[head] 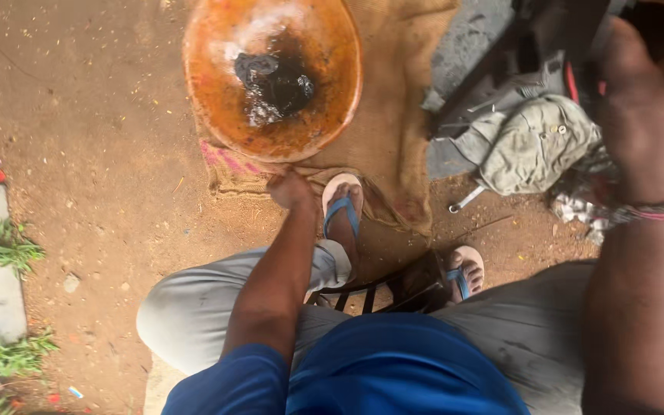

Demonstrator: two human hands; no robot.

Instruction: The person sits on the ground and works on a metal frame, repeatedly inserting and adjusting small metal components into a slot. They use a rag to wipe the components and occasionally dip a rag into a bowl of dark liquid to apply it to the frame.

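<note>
Left hand [290, 190] sits at near rim of orange basin [272, 77], sandalled foot [342, 206] just beside it on the right. Open dirt ground [101, 154] left of basin. Right: rag pile [528, 142] and wrench [466, 199] crowd the burlap sack [393, 131] edge.

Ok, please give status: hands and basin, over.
Left hand at burlap sack edge, below rusty basin. Right hand raised, blurred. Sandalled foot beside left hand.

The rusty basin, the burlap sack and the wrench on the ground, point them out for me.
rusty basin [217, 92]: head view, bare orange inner wall at left.
burlap sack [393, 115]: head view, bare cloth right of the basin.
wrench [466, 199]: head view, middle of its metal handle.
</note>
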